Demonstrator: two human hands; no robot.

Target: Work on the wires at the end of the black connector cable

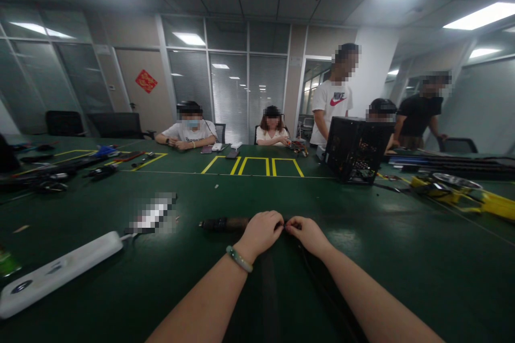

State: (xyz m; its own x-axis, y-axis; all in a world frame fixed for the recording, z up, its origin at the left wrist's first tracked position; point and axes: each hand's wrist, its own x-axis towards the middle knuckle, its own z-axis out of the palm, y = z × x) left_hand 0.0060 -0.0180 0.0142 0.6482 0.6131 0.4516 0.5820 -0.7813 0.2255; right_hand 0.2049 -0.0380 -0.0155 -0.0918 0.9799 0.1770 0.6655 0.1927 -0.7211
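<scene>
A dark cylindrical tool (225, 224) with a narrow tip pointing left lies on the green table (181, 289). My left hand (263, 231), with a jade-coloured bangle on the wrist, is wrapped over the right end of the tool. Just right of it my right hand (308, 233) is closed in a pinch at the tool's end; what it pinches is too small and dark to make out. The two hands nearly touch. From there a black cable (311, 273) runs down between my forearms toward the near edge.
A white power strip (60, 273) lies at the left, beside a pixelated phone-like object (153, 215). Tools and cables (100, 170) lie farther back left. A black computer case (358, 150) and yellow parts (450, 193) stand at the right. Several people are across the table.
</scene>
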